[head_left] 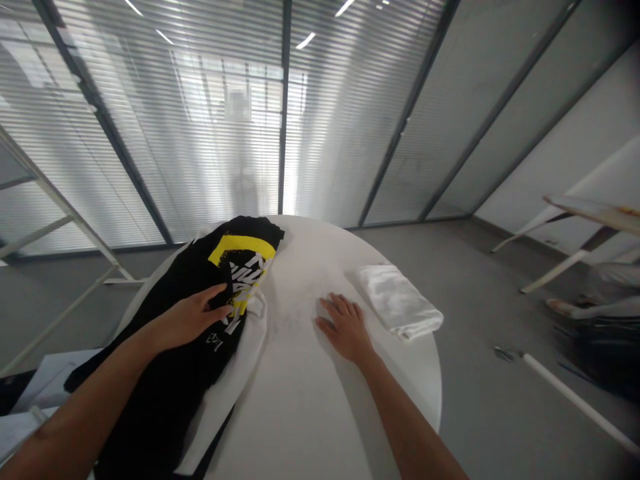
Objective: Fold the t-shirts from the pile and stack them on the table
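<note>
Black cloth garment (150, 410) with a yellow-and-white print, lying along the left edge of the white tabletop (300, 413), a white strip of fabric (237, 370) at its inner side; apparently in the midst of being arranged, any lift or shift calling for a firmer pinch. Left hand (189, 317) at the print, thumb and forefinger parted, seemingly touching cloth but with no clear grip; right hand (347, 330) loosely spread, grasping nothing, against bare tabletop beside the folded white cloth (400, 303) at the right edge.
</note>
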{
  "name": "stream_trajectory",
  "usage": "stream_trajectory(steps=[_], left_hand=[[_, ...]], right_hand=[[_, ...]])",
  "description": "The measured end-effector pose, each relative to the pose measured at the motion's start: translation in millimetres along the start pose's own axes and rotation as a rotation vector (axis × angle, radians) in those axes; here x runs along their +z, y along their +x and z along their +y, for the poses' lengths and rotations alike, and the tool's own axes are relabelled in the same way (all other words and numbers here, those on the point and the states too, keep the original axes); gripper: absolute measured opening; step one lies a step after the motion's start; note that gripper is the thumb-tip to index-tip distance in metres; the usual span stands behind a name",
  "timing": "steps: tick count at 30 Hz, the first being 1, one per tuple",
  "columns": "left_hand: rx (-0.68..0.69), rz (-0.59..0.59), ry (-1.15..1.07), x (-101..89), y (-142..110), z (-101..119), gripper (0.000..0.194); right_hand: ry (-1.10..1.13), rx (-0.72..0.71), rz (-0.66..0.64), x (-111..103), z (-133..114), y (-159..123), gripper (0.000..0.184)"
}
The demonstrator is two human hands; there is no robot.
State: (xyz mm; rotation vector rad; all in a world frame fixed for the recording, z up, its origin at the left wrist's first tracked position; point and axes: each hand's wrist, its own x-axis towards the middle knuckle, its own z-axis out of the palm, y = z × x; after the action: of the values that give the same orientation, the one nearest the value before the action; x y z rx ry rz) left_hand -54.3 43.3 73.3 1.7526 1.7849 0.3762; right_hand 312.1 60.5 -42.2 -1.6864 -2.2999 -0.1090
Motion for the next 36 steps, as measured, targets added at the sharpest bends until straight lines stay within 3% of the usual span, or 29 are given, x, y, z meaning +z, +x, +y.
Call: stream_trajectory(steps=[4,9,15,21,26,32,36], left_hand=[[0.047,-0.125,-0.014,15.5,-4,11,0.081],[0.112,-0.198,-0.082,39.4,-2,33,0.073],[0.168,-0.129,-0.046,62.5,-2,58,0.054],[0.22,-0.015,-0.355,70.0,5,95,0.035],[0.295,0.047,-0.488,85.1,10,137,0.033],[0.265,0.023,-0.704,129.2,16,174,0.035],[0.116,-0.066,-0.83,147.8,19,192,0.035]], right_hand=[[0.002,-0.002,0.004,2,1,0,0.048],[0.0,0.0,0.0,1,1,0,0.048],[0.01,0.002,-0.002,0,1,0,0.049],[0.033,0.007,0.002,1,0,0,0.05],[0.091,0.027,-0.01,0,2,2,0.047],[0.259,0.051,-0.018,-6,10,3,0.038],[0.381,0.049,0.053,6,24,0,0.041]])
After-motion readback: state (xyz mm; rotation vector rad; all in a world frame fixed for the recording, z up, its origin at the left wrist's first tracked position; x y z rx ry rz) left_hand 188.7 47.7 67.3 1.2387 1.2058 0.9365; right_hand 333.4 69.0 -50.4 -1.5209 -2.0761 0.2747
